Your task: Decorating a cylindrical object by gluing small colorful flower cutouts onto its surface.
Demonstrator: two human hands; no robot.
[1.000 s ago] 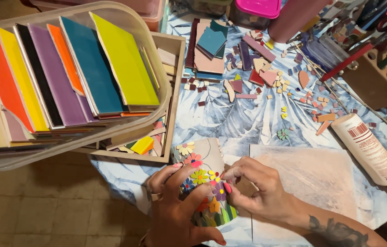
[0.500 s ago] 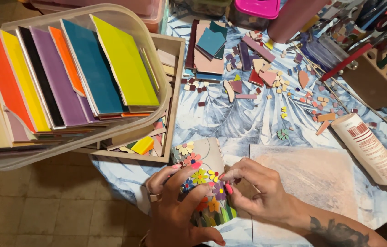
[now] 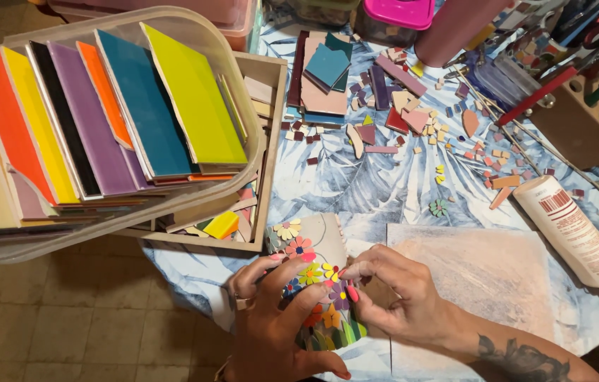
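both hands (image 3: pixel 345 311) on flowered mosaic pot (image 3: pixel 317 283) — mid-table

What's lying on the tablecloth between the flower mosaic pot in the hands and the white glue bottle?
In the head view, a pale, whitish flat board lies on the tablecloth between the flower mosaic pot and the white glue bottle. The right hand overlaps the board's near left part.

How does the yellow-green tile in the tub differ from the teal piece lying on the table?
The yellow-green tile stands on edge, leaning in a row inside the clear tub; the teal piece lies flat on a stack of tiles on the table. The yellow-green tile looks larger and a full rectangle, while the teal piece is smaller with an uneven, cut outline. Both are glossy, single-colour tile.
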